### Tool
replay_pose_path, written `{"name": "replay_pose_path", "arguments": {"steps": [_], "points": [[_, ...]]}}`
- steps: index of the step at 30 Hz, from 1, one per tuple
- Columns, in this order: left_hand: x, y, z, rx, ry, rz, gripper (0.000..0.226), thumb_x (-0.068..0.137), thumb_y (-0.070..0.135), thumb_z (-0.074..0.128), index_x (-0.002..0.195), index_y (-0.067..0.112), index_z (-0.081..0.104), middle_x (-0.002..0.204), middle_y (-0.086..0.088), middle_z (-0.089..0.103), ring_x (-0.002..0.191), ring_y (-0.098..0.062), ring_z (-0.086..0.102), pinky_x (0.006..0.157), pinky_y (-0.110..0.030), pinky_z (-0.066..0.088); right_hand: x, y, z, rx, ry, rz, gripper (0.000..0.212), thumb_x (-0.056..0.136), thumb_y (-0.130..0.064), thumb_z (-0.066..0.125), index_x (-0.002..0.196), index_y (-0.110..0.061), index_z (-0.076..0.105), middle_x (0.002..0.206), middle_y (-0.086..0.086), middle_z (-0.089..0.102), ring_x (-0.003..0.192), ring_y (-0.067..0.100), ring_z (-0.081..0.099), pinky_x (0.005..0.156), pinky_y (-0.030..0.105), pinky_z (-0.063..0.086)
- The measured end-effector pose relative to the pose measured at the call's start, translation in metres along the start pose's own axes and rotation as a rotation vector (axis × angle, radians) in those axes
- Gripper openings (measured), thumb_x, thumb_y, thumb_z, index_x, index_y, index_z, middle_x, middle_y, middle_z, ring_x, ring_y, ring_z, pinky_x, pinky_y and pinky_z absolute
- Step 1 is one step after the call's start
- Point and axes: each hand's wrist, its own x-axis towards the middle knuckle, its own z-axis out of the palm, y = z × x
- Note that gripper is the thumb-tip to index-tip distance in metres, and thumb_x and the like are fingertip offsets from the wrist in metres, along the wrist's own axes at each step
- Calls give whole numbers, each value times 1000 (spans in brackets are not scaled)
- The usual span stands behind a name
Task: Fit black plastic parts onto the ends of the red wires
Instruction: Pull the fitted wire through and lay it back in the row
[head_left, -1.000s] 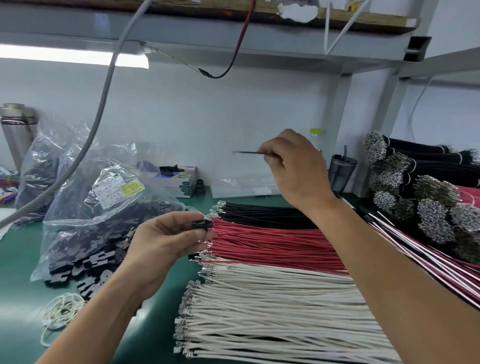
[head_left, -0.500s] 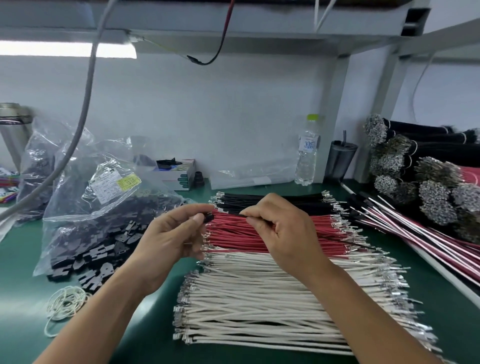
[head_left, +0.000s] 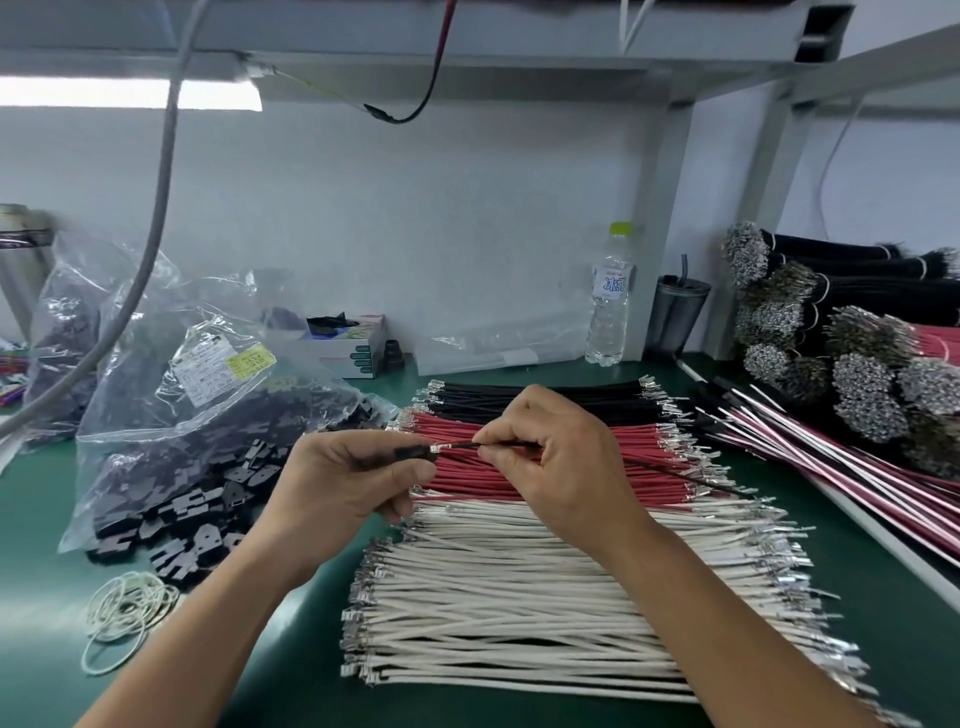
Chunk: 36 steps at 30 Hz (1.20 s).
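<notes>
Black part (head_left: 413, 453) pinched in left hand (head_left: 343, 483), wire (head_left: 654, 466) in right hand (head_left: 561, 467).

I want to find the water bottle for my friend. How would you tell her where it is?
Look along the back of the green table, where it meets the white wall. The water bottle stands upright there, just left of a dark cup. It is the only clear bottle, with a light green cap and a white label.
</notes>
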Motion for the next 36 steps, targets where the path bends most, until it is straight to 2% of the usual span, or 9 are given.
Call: {"name": "replay_pose_path", "arguments": {"steps": [7,14,19,23,25,28,30,32,36], "points": [[-2,-1,2,24,-4,30,21,71,15,84,92,19,85,69,-14,73,54,-18,64,54,-23,55,0,-2,1,20,-36,-15,8,85,-20,79,91,-25,80,83,-15,60,79,8,61,65,24,50],[-2,-1,1,20,-43,22,21,75,12,82,95,19,85,68,-13,72,55,-17,64,55,-23,57,1,1,3,182,-114,97,9,85,-17,80,90,-24,81,84,-12,62,81,13,63,74,42,54],[-3,1,2,3,-36,11,20,74,12,81,93,18,85,67,-16,72,54,-18,64,55,-24,57,2,0,3,193,-109,104,9,85,-17,79,90,-24,81,83,-13,62,80,12,63,74,40,54],[-3,1,5,-66,-65,-38,22,74,18,82,95,10,83,67,-18,70,52,-19,62,52,-27,56,4,0,2,227,-92,135,9,84,-16,80,90,-23,81,84,-10,63,82,13,63,76,40,54],[-3,2,5,-58,-63,-34,25,73,21,83,95,9,83,66,-16,69,51,-19,61,51,-28,56,3,-1,2,198,-75,116,9,85,-16,79,91,-22,81,83,-13,62,82,11,63,74,33,53],[-3,-1,6,39,-6,19,19,72,19,84,91,18,84,64,-14,70,51,-18,60,52,-24,54,1,-7,6,-23,-36,-5,6,86,-19,77,91,-22,80,82,-16,58,78,3,57,68,21,46],[-2,-3,7,146,17,64,16,73,19,82,88,23,84,66,-9,71,51,-17,61,53,-23,53,1,-8,7,-85,-21,-47,6,87,-19,76,92,-21,79,83,-14,58,79,3,56,68,22,47],[-2,-5,7,227,8,80,15,74,20,83,87,26,84,69,-9,72,52,-16,62,54,-21,53,1,-8,8,-39,-25,-20,6,88,-19,76,92,-21,79,83,-15,58,79,5,57,69,23,49],[-4,-2,8,109,-35,42,16,74,21,83,89,22,85,62,-12,70,51,-17,60,51,-23,53,-2,-8,14,58,-94,38,7,88,-19,76,94,-21,79,84,-14,59,80,7,60,70,33,52]]}}
